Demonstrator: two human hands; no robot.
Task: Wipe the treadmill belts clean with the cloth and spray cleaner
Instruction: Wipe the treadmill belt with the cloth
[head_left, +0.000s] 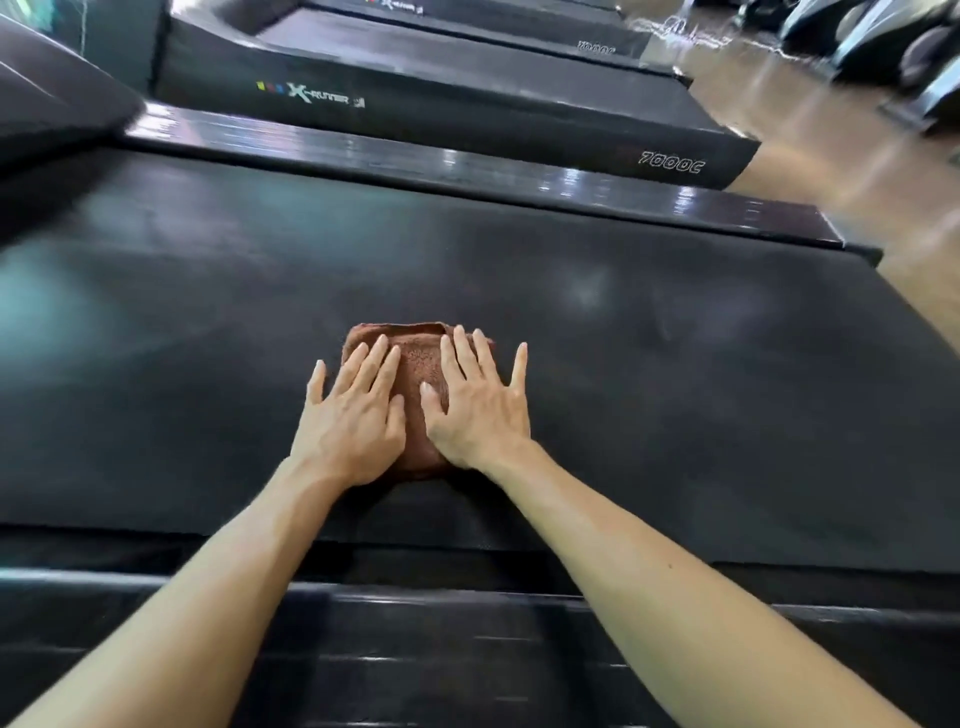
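the left hand (356, 415) and right hand (478, 402) lay flat on a brown cloth (415, 364). all fingers were straight and spread wide. the cloth sat on the black belt (675, 364).

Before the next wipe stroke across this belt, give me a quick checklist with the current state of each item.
1. Cloth flat on the belt: ok. The brown cloth lies folded on the near treadmill belt.
2. Left hand on the cloth: ok. The left hand presses it with straight, spread fingers.
3. Right hand on the cloth: ok. The right hand presses flat, though its outer fingers rest on the belt.
4. Path ahead free: ok. Nothing lies on the belt around the cloth.
5. Spray cleaner within reach: cannot tell; no bottle is in view.
6. Belt wetted with cleaner: cannot tell; only dull smears and reflections show.
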